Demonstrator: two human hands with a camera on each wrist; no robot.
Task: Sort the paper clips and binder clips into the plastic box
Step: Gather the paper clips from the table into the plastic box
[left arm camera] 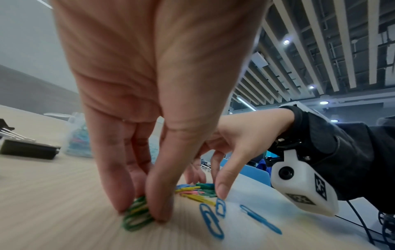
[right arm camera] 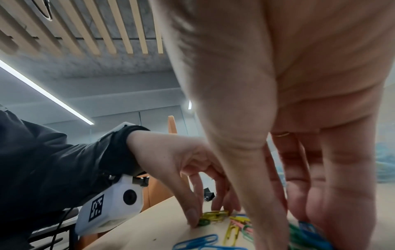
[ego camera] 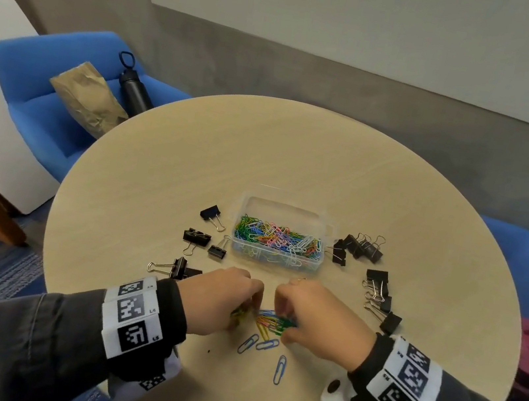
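Left hand [ego camera: 224, 292] pinching green and yellow paper clips [left arm camera: 136, 214], right hand [ego camera: 314, 315] gripping a green clip bunch [ego camera: 283, 324], three blue clips [ego camera: 267, 350] loose, one plastic box [ego camera: 280, 234]

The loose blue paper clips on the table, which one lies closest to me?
The lone blue paper clip lying almost lengthwise toward you, nearest the table edge. The other two sit side by side, slanted, closer to the hands.
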